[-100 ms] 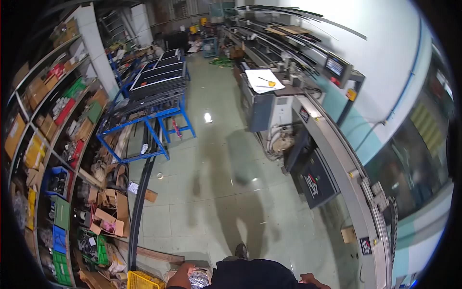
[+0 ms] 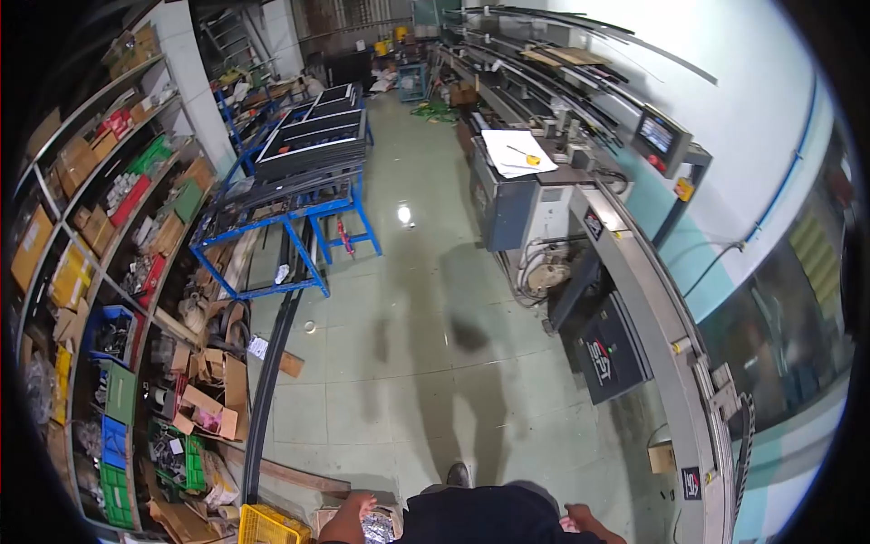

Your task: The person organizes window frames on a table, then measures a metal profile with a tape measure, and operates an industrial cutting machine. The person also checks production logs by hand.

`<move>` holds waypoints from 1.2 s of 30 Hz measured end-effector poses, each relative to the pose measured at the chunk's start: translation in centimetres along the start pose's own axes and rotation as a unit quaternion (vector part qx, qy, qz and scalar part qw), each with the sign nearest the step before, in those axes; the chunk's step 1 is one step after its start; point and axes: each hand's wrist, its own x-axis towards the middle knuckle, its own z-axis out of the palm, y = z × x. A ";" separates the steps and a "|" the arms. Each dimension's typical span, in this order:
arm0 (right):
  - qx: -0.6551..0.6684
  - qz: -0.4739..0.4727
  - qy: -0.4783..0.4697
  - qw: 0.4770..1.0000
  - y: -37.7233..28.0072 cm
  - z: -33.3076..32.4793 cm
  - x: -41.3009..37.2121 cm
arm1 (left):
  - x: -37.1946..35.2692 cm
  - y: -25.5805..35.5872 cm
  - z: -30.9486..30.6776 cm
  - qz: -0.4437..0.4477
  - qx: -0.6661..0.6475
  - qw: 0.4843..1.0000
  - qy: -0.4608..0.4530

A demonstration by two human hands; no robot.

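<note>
My left hand (image 2: 357,510) hangs low at the bottom of the view, its fingers loosely bent, with nothing seen in it. Below and beside it is an open carton (image 2: 379,526) of shiny, silvery small pieces; hand and carton appear apart. A yellow plastic crate (image 2: 272,526) stands to the left of that hand. On the other side of my dark shirt (image 2: 480,517), my right hand (image 2: 576,519) hangs with its fingers slightly apart and no object visible. One shoe (image 2: 458,473) shows on the tiled floor.
Shelves of boxes and bins (image 2: 113,394) line the left side. Long dark profiles (image 2: 272,390) lie on the floor beside a blue-framed table (image 2: 263,292) carrying dark frames. At right runs a long machine rail (image 2: 648,272), with a cabinet (image 2: 507,213) and screen (image 2: 662,133).
The view has tilted and shifted slightly, so the table, shelves and machine sit a little further right. Both hands stay low beside my body.
</note>
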 end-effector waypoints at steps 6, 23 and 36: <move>-0.107 -0.265 0.050 0.957 -21.6 2.4 -2.1 | -2.0 21.6 2.7 0.208 -0.105 0.972 0.023; -0.282 -0.423 -0.067 0.858 -81.9 7.6 0.9 | -2.6 56.5 1.1 0.190 -0.122 0.965 0.132; -0.145 -0.454 -0.232 0.848 -123.2 33.9 0.3 | 3.6 76.7 -7.1 0.426 -0.327 0.843 0.042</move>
